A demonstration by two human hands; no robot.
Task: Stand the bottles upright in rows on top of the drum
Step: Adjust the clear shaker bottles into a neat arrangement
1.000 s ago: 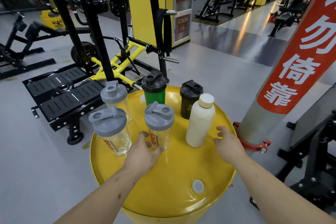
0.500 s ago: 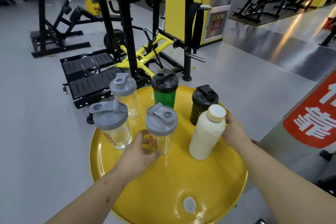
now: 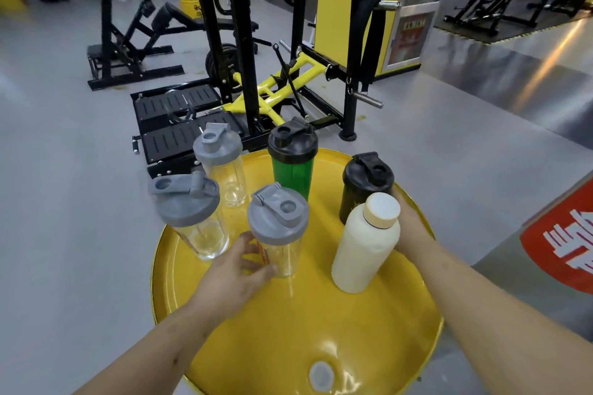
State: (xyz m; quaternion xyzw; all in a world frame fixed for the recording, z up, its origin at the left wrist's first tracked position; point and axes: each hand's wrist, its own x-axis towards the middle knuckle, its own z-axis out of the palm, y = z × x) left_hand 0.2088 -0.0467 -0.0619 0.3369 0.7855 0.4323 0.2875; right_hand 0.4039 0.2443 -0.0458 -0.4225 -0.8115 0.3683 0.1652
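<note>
Several bottles stand upright on the yellow drum (image 3: pixel 298 333). At the back are a clear shaker with a grey lid (image 3: pixel 221 167), a green shaker with a black lid (image 3: pixel 292 167) and a black shaker (image 3: pixel 365 186). In front are a second clear shaker (image 3: pixel 192 221), a third clear shaker with a grey lid (image 3: pixel 279 234) and a cream bottle (image 3: pixel 365 247). My left hand (image 3: pixel 234 272) wraps the lower part of the third clear shaker. My right hand (image 3: pixel 412 224) reaches behind the cream bottle, fingers against the black shaker's right side; the cream bottle hides its thumb.
A white bung cap (image 3: pixel 321 377) sits in the drum top near me. Black and yellow gym machines (image 3: pixel 256 83) stand on the grey floor beyond the drum. A pillar with a red sign (image 3: pixel 561 240) rises close on the right.
My right hand moved from the near side of the cream bottle round behind it to the black shaker. My left hand closed in on the middle clear shaker. The view shifted left and down.
</note>
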